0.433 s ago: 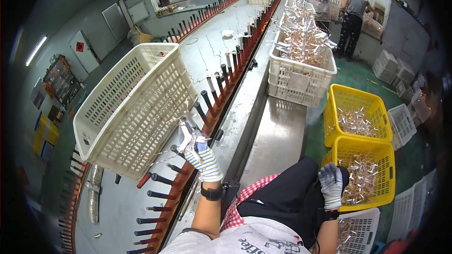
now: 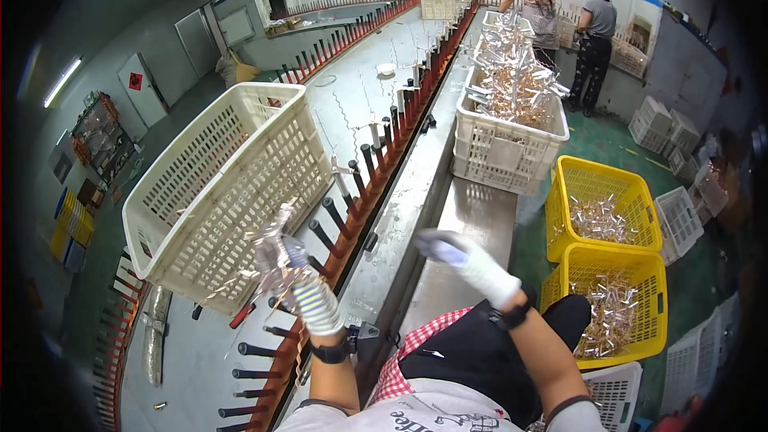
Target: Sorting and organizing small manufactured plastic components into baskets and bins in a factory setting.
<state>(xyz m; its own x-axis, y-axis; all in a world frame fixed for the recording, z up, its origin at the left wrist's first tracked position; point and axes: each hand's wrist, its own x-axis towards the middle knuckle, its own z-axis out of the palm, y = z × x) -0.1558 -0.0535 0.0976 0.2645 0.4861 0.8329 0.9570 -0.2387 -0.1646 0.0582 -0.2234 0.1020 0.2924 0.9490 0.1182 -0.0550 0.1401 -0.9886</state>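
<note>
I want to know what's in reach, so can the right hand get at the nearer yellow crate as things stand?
Probably yes. The right hand is raised over the steel ledge, holding nothing, and the nearer yellow crate sits open-topped to its right and lower, with nothing covering the parts inside. Only the person's own knee lies between.

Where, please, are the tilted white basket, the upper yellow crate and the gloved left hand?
White basket (image 2: 232, 184), head view: slatted side wall.
Upper yellow crate (image 2: 596, 170), head view: far rim.
Left hand (image 2: 300, 272), head view: glove's back.
</note>
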